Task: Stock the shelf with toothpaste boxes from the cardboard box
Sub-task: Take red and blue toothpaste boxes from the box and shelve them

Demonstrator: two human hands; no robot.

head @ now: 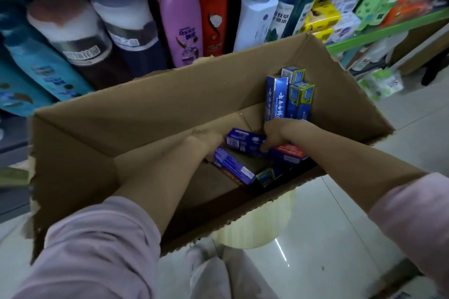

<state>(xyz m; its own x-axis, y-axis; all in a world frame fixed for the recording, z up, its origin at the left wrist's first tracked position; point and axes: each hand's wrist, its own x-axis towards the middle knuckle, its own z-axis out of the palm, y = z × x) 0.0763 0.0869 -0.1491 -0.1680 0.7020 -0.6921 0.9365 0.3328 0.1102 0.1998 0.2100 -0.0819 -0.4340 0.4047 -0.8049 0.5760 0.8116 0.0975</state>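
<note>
An open cardboard box (pixel 150 102) sits in front of me with both my arms reaching down into it. Several blue toothpaste boxes lie on its floor and three more (pixel 289 97) stand upright in the far right corner. My right hand (pixel 273 135) grips a blue toothpaste box (pixel 243 141) lying flat, fingers curled over its end. My left hand (pixel 206 139) is low beside another blue toothpaste box (pixel 234 168); its fingers are hidden behind the wrist, so its hold is unclear.
Behind the box stands a shelf of shampoo bottles, among them a purple bottle (pixel 181 19) and a white pump bottle (pixel 257 12). A green-edged shelf (pixel 379 31) with packaged goods is at right. The box rests on a pale round stool (pixel 255 223) over shiny floor tiles.
</note>
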